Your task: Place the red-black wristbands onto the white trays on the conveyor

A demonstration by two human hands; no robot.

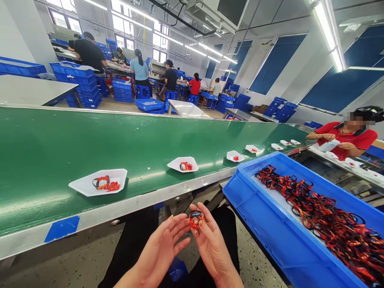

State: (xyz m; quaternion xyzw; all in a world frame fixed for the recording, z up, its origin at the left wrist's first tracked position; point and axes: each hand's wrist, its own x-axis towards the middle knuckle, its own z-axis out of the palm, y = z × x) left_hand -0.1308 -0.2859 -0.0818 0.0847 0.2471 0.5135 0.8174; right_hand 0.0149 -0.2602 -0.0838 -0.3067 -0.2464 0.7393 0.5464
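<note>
Between the two hands, a small red-and-black braided wristband loop [195, 219] is pinched by the curled fingertips of the right hand [214, 246], with the spread fingers of the left hand [160, 250] kept just beside it; a light fingertip hold seems best here, tbh. Off to the right, a blue plastic crate [264, 216] is heaped with tangled bands [324, 212], next to the green conveyor belt [90, 140].

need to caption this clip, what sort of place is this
Most likely a factory floor with hand assembly or packing: a green conveyor belt carries white trays of red-and-black bands, a blue crate is piled with more, and workers sit in rows.
</note>
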